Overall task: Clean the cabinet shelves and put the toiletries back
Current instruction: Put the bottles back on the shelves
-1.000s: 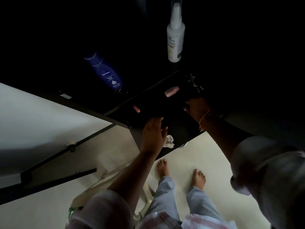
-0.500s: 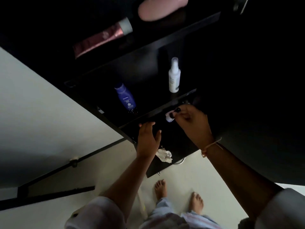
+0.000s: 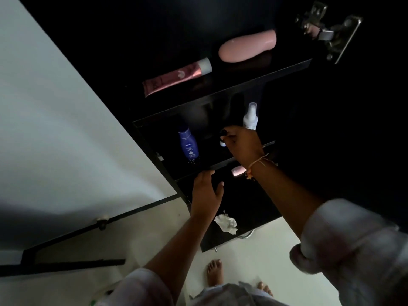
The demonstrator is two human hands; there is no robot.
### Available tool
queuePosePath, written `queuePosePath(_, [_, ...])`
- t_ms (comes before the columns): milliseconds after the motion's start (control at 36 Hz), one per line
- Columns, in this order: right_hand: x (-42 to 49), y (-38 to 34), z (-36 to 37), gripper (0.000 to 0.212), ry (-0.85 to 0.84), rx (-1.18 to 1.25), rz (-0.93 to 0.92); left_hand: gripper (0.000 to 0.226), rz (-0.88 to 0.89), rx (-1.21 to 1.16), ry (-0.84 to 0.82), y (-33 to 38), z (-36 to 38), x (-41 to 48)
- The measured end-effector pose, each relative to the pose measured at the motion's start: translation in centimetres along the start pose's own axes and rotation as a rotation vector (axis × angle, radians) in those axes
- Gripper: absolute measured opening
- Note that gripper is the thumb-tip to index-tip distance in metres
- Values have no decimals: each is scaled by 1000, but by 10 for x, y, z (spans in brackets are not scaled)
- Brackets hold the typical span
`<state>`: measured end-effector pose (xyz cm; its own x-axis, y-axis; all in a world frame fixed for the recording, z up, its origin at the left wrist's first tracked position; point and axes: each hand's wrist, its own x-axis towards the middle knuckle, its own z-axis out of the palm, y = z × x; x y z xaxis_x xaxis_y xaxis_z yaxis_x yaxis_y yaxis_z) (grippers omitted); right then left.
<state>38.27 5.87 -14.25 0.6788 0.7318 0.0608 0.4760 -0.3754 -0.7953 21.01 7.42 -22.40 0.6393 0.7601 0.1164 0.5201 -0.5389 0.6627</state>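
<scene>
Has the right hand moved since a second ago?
Yes. The right hand rose from the lower shelf, past the shelf edge, up to the middle shelf, and now pinches a small item beside the white spray bottle.

Three bottles [image 3: 188, 145] [image 3: 250, 117] [image 3: 247, 46], two small containers [image 3: 222, 142] [image 3: 238, 171], one tube [image 3: 176, 77].

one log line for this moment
step: restocking | right hand: pinches small dark-capped item by white spray bottle | left hand: open at middle shelf edge | nivea bottle: on middle shelf | tissue: lower shelf

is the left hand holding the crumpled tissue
No, the crumpled tissue lies loose on the shelf, beside the open left hand.
</scene>
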Motion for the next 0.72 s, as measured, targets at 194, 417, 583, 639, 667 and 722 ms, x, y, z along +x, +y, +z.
queuePosePath(194, [9, -1, 3, 21, -9, -13, 11, 43, 14, 5, 1, -3, 1, 2])
queuePosePath(417, [8, -3, 3, 28, 9, -152, 15, 42, 32, -19, 11, -3, 2, 3])
queuePosePath(583, [-13, -1, -5, 17, 160, -86, 15, 37, 31, -55, 26, 0, 0, 4])
queuePosePath(639, [-23, 4, -6, 10, 185, -128, 0, 34, 33, -70, 28, 1, -1, 3])
queuePosePath(667, [-27, 8, -6, 8, 187, -150, 4, 32, 33, -82, 31, 1, -2, 3])
queuePosePath(722, [-37, 16, -7, 11, 171, -179, 20, 25, 24, -117, 34, 1, -3, 3])
